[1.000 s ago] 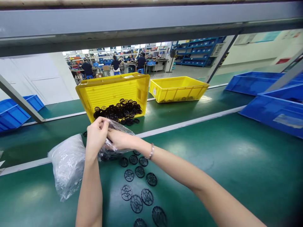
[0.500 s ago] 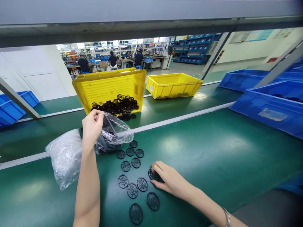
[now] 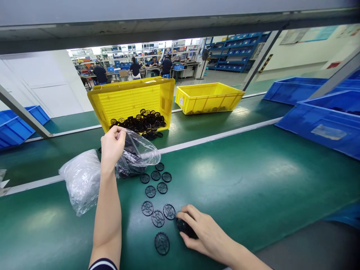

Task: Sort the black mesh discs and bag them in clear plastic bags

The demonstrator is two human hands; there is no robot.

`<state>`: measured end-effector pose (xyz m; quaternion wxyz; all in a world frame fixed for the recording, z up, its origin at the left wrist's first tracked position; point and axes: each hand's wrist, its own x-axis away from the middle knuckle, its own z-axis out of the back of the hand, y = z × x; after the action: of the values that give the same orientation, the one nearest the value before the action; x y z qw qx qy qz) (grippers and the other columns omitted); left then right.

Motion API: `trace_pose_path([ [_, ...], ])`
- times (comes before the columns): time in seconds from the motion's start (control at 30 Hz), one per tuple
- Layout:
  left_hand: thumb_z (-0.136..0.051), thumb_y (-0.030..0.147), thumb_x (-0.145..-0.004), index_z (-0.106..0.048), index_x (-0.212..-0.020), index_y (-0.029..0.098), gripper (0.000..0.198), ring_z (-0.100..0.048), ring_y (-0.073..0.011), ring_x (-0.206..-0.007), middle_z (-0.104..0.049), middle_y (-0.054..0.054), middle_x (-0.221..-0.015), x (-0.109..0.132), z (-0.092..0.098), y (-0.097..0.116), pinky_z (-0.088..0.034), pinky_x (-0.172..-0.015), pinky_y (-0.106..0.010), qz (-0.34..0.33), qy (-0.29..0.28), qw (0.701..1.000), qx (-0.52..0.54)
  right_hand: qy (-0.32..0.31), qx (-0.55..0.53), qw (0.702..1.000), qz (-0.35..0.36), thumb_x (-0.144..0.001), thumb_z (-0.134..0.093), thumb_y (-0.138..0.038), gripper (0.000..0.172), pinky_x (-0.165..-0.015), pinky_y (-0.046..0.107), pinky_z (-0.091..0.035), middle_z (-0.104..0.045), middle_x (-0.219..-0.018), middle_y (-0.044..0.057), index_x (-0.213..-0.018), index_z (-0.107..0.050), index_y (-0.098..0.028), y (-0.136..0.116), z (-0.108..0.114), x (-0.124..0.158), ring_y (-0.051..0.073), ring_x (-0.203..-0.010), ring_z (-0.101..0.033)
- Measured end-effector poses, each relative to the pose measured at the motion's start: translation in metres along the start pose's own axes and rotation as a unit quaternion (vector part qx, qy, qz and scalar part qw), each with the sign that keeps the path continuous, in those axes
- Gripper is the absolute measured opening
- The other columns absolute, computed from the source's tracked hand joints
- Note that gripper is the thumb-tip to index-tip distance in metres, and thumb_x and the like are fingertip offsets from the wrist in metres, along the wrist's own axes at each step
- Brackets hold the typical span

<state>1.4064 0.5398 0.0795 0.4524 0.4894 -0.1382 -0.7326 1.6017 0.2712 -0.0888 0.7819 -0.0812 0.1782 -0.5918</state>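
Observation:
My left hand (image 3: 112, 146) pinches the rim of a clear plastic bag (image 3: 137, 155) that holds black round grille discs, keeping it lifted off the green belt (image 3: 239, 176). Several loose black discs (image 3: 158, 218) lie on the belt in front of the bag. Near the front edge, my right hand (image 3: 201, 230) is curled over a small stack of black discs (image 3: 184, 227), its fingers closed round them.
A crumpled clear bag (image 3: 81, 180) lies left of my left arm. A tipped yellow bin (image 3: 132, 101) spills black discs behind the bag; another yellow bin (image 3: 209, 97) stands further right. Blue bins (image 3: 323, 116) line the right side, with more at far left (image 3: 17, 127). People work at the back.
My right hand left the bag, came down to the loose discs and gathered some nearer the front edge. My left hand stays on the bag's rim.

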Motion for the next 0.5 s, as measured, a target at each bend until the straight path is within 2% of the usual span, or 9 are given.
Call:
trace_pose_path([
  [0.1,-0.050,0.034,-0.089,-0.067,-0.083,0.021,0.023,-0.040,-0.0129,-0.052,-0.048,0.005,-0.052,0.001,0.000,0.002,-0.033,-0.061,-0.026,0.006,-0.002,1.000,-0.008,0.011,0.025,0.999,0.018,-0.084,-0.060,-0.018,0.050,-0.067,0.032,-0.055,-0.058,-0.110,0.010,-0.133,-0.050,-0.023,0.004,0.000,-0.020,0.020,-0.082,-0.061],
  [0.2,-0.050,0.034,-0.089,-0.067,-0.083,0.021,0.023,-0.040,-0.0128,-0.053,-0.048,0.005,-0.053,0.001,0.000,0.003,-0.033,-0.061,-0.026,0.006,-0.003,1.000,-0.010,-0.010,0.035,0.999,0.018,-0.082,-0.063,-0.019,0.041,-0.070,0.035,-0.056,-0.059,-0.108,0.010,-0.122,-0.055,-0.021,0.005,-0.005,-0.034,0.024,-0.090,-0.061],
  [0.3,-0.051,0.033,-0.089,-0.067,-0.082,0.020,0.022,-0.039,-0.0124,-0.052,-0.045,0.006,-0.052,0.001,0.000,0.004,-0.032,-0.060,-0.026,0.005,-0.003,1.000,-0.007,-0.020,0.004,1.000,-0.008,-0.079,-0.060,-0.015,0.033,-0.072,0.035,-0.057,-0.060,-0.105,0.010,-0.112,-0.056,-0.018,-0.001,-0.006,-0.032,0.025,-0.092,-0.062],
  [0.4,-0.052,0.032,-0.088,-0.067,-0.081,0.020,0.020,-0.036,-0.0119,-0.050,-0.040,0.006,-0.049,0.000,-0.001,0.005,-0.031,-0.057,-0.026,0.007,-0.004,1.000,-0.001,-0.029,-0.037,0.999,0.015,-0.077,-0.059,-0.015,0.046,-0.068,0.030,-0.055,-0.059,-0.107,0.008,-0.122,-0.054,-0.022,-0.017,-0.006,-0.022,0.020,-0.083,-0.062],
  [0.5,-0.053,0.031,-0.088,-0.067,-0.081,0.020,0.020,-0.036,-0.0115,-0.049,-0.041,0.006,-0.049,0.000,-0.002,0.007,-0.030,-0.057,-0.026,0.008,-0.003,1.000,-0.001,-0.035,-0.028,0.997,0.066,-0.073,-0.064,-0.018,0.061,-0.064,0.028,-0.054,-0.060,-0.108,0.008,-0.131,-0.051,-0.029,-0.036,-0.020,-0.011,0.021,-0.085,-0.063],
])
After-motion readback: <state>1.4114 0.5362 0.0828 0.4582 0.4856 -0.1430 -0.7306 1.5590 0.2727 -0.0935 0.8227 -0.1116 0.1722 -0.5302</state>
